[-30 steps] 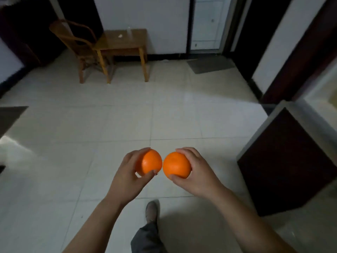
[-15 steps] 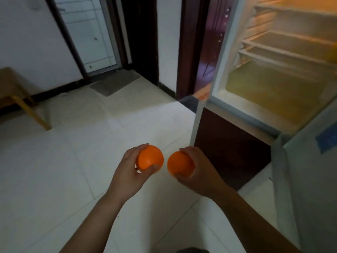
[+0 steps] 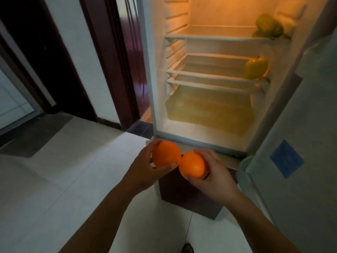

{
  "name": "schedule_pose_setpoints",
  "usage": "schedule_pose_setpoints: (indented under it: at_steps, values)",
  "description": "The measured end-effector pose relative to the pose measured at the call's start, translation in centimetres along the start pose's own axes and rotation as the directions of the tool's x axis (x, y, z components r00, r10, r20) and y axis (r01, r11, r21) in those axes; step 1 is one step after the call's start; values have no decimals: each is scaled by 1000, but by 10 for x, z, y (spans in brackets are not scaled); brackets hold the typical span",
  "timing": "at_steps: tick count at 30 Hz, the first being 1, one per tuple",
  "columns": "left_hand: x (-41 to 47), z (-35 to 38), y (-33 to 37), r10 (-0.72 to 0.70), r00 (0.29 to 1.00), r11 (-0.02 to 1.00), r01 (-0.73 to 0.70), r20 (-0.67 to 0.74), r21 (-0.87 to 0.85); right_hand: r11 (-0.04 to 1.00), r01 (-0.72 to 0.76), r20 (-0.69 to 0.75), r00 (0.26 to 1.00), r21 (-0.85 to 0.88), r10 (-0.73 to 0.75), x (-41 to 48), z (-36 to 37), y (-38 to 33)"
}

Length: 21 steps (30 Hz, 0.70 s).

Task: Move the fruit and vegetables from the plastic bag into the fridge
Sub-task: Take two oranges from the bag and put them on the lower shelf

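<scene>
Holding one fruit apiece, the person faces the open white fridge (image 3: 155, 73). The left hand (image 3: 144, 168) curls its fingers over and its thumb under a round, smooth-skinned orange, the left orange (image 3: 166, 154). A matching right orange (image 3: 192, 166) appears to touch it side to side, and the right hand (image 3: 218, 173) wraps it from behind, thumb beneath. Both fruits hang just in front of the fridge's lower front edge, below every shelf. Carrying one per hand probably saves a trip, and keeping them close together at waist height suits a short reach up and in.

That makes two oranges outside. Inside are two items. One glossy yellow bell pepper (image 3: 256, 68) sits at the right end of the middle glass shelf (image 3: 206, 73). One green leafy vegetable (image 3: 269, 26) sits at the right end of the top glass shelf (image 3: 206, 37). With the produce pushed right, the shelves' left and centre look free for the oranges. The pale fridge door (image 3: 300, 198) with one blue sticker (image 3: 286, 158) stands open at far right. No plastic bag is in view.
</scene>
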<state>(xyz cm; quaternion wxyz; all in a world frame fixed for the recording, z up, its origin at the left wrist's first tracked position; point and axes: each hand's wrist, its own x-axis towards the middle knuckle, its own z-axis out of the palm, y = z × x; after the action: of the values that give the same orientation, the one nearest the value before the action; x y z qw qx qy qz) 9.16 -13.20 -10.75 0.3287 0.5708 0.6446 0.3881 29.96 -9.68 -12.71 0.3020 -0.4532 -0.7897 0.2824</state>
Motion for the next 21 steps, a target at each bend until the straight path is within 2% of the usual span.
schedule_pose_setpoints:
  at_steps: [6, 14, 18, 21]
  values:
    - [122, 6, -1, 51, 990, 999, -53, 132, 7, 999, -20, -87, 996, -34, 17, 94, -26, 36]
    - [216, 13, -8, 84, 986, 995, -76, 144, -60, 998, -22, -215, 977, -66, 8, 167, -40, 60]
    - [261, 2, 15, 215, 967, 976, -217, 138, -5, 996, -49, -316, 948, -81, 21, 198, -56, 57]
    - [293, -10, 37, 287, 939, 958, -285, 188, -36, 992, -58, -395, 919, -111, 10, 218, -71, 49]
